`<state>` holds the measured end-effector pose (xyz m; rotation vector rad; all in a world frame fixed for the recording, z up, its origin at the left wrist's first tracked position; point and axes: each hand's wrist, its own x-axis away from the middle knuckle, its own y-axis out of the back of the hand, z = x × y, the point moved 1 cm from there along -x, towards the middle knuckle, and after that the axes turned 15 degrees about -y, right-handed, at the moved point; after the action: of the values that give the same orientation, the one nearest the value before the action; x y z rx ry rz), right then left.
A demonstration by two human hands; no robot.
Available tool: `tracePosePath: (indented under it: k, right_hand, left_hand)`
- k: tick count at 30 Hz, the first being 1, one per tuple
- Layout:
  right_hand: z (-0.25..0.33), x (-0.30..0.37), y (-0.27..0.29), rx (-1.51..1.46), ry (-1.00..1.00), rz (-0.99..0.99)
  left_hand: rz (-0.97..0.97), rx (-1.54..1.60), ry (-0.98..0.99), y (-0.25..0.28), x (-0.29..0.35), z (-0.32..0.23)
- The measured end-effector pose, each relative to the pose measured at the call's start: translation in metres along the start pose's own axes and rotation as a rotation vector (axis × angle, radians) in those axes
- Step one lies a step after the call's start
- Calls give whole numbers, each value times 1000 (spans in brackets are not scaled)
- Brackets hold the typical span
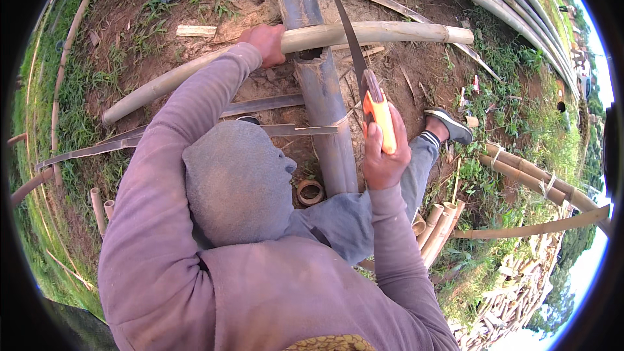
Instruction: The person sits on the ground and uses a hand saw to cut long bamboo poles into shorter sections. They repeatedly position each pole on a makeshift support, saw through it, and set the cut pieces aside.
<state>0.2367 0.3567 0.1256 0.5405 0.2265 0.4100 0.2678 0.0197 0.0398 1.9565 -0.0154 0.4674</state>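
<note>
My left hand (265, 45) is closed around a long pale bamboo pole (390, 31), left of where the pole crosses a thick grey bamboo trunk (328, 101). In my right hand (387, 159) is a handsaw (354, 45), gripped by its orange handle. Its dark blade points away from me and passes over the pole, just right of the trunk; whether the teeth touch the pole, I cannot tell. A broken hole shows in the trunk's top beneath the pole. My bent left knee (237, 182), in grey cloth, rises between my arms.
Split bamboo strips (263, 104) lie on the soil left of the trunk. A bamboo ring (310, 192) sits near my legs, and cut bamboo tubes (439, 231) stand at the right. Long poles (500, 0) run along the far right. My right shoe (448, 125) rests on the ground.
</note>
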Motion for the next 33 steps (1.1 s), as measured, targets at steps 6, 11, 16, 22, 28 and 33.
tracePosePath:
  k: [6, 11, 16, 22, 28, 33]
  right_hand:
    - [8, -33, -28, -77, -19, 6]
    - [8, 79, 51, -165, -112, 62]
    - [0, -23, -22, -56, -6, -29]
    - [3, -17, -13, -70, -62, 8]
    - [2, 64, 58, -109, -149, 114]
    - [-3, -57, -35, -101, -37, 8]
  left_hand:
    - [11, 36, -10, 8, 2, 5]
    - [55, 107, -82, 0, -8, 22]
    - [80, 91, -115, -3, -18, 18]
    - [66, 184, -144, -7, -21, 32]
    - [101, 184, -147, -9, -21, 36]
    - [53, 197, -148, 1, -21, 28]
